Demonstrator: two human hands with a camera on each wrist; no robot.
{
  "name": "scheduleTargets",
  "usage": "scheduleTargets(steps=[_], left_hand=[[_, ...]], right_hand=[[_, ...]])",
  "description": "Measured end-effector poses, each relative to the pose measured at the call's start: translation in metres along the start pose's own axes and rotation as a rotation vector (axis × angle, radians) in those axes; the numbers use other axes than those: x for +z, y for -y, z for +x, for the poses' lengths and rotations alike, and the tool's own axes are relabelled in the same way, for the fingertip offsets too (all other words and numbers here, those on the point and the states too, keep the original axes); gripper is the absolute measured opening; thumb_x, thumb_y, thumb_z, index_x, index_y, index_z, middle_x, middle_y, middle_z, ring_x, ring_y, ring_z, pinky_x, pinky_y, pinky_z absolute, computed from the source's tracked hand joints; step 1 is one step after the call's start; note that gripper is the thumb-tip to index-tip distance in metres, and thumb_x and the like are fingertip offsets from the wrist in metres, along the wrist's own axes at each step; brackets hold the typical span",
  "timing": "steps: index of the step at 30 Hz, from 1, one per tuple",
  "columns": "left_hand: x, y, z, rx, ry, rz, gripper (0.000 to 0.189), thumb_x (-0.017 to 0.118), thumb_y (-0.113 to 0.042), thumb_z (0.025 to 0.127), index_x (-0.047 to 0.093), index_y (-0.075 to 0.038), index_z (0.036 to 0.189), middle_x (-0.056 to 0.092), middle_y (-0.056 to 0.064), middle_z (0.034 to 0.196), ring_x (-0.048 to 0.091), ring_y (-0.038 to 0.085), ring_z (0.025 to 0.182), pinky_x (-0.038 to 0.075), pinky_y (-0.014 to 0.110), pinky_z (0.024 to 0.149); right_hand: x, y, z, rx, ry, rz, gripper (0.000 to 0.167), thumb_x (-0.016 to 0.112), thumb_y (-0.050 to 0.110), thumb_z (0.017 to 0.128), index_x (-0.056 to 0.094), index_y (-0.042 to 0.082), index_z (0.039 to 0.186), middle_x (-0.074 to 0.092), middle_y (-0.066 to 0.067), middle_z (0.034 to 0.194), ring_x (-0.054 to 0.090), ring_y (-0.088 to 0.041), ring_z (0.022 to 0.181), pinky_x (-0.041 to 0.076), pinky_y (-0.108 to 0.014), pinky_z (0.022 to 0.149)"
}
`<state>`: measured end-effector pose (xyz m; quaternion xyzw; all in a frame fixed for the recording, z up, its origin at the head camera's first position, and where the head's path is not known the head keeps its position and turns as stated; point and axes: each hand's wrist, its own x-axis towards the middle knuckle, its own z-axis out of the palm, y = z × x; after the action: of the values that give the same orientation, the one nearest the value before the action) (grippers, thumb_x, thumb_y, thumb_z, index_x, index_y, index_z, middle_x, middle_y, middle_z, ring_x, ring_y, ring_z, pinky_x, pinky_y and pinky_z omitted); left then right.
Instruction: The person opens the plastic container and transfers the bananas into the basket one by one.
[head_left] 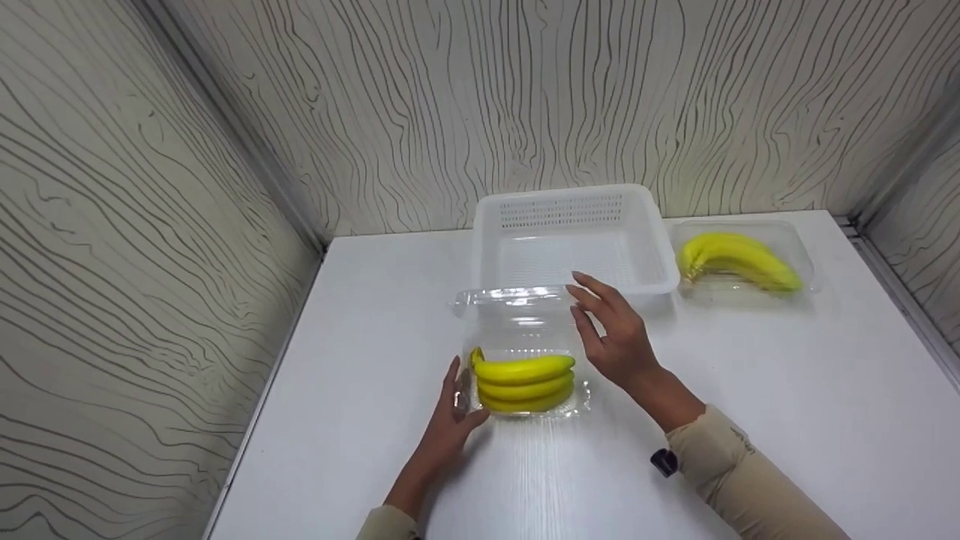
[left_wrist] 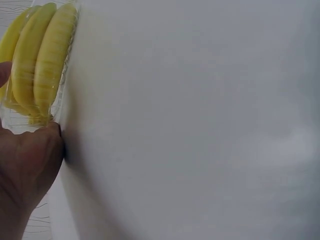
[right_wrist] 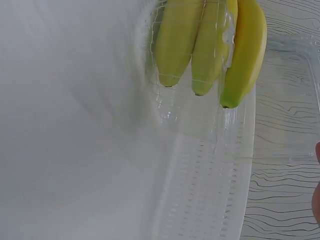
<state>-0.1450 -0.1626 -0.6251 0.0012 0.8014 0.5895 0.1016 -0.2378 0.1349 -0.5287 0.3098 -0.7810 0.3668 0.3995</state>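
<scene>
Head view shows the left hand [head_left: 448, 429] gripping the left end of a clear plastic clamshell container [head_left: 582, 399], thumb at the near corner. Apart from it, the right hand [head_left: 621, 339] pinches the raised lid [head_left: 514, 300] by its right edge. Inside lie three yellow bananas [head_left: 525, 384]; a white basket [head_left: 484, 236] stands just behind.
</scene>
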Motion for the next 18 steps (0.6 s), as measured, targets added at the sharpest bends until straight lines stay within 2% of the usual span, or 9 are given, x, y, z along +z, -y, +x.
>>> scheduleTargets(steps=[3, 8, 12, 17, 18], left_hand=[[0.0006, -0.0001, 0.0002, -0.018, -0.006, 0.004, 0.104, 0.073, -0.036, 0.095, 0.004, -0.034, 0.173, 0.011, 0.014, 0.182, 0.01, 0.04, 0.169, 0.015, 0.063, 0.135], [0.0018, -0.0011, 0.0007, -0.062, -0.016, 0.006, 0.106, 0.075, -0.037, 0.093, 0.004, -0.037, 0.173, 0.012, 0.011, 0.182, 0.009, 0.038, 0.17, 0.015, 0.062, 0.135], [0.0024, -0.0022, -0.0002, -0.048, -0.015, 0.012, 0.105, 0.074, -0.037, 0.094, 0.005, -0.036, 0.173, 0.012, 0.012, 0.182, 0.008, 0.039, 0.17, 0.016, 0.063, 0.135], [0.0023, -0.0026, -0.0028, -0.054, -0.017, 0.066, 0.105, 0.074, -0.042, 0.093, 0.006, -0.036, 0.173, 0.01, 0.01, 0.183, 0.009, 0.039, 0.17, 0.02, 0.065, 0.133], [0.0021, -0.0024, -0.0036, -0.056, -0.02, 0.074, 0.105, 0.074, -0.043, 0.092, 0.006, -0.036, 0.173, 0.01, 0.01, 0.183, 0.009, 0.04, 0.17, 0.02, 0.066, 0.133]], right_hand=[[0.0007, -0.0027, 0.0034, 0.03, 0.008, 0.002, 0.046, 0.076, -0.007, 0.091, 0.071, 0.004, 0.135, 0.069, -0.017, 0.142, 0.077, -0.025, 0.105, 0.057, -0.014, 0.098], [0.0009, -0.0058, 0.0087, 0.079, 0.047, 0.03, 0.048, 0.074, -0.004, 0.094, 0.067, 0.004, 0.141, 0.066, -0.016, 0.147, 0.073, -0.027, 0.12, 0.056, -0.015, 0.1], [-0.0001, -0.0079, 0.0099, 0.108, 0.059, 0.035, 0.049, 0.074, -0.002, 0.095, 0.064, 0.004, 0.143, 0.065, -0.016, 0.147, 0.07, -0.029, 0.127, 0.06, -0.022, 0.098], [-0.0008, -0.0081, 0.0073, 0.147, 0.067, 0.057, 0.047, 0.072, -0.001, 0.096, 0.065, 0.003, 0.142, 0.065, -0.016, 0.148, 0.068, -0.03, 0.13, 0.061, -0.028, 0.096], [-0.0005, -0.0074, 0.0072, 0.15, 0.068, 0.059, 0.046, 0.072, -0.001, 0.097, 0.065, 0.003, 0.142, 0.065, -0.016, 0.148, 0.068, -0.03, 0.131, 0.06, -0.026, 0.098]])
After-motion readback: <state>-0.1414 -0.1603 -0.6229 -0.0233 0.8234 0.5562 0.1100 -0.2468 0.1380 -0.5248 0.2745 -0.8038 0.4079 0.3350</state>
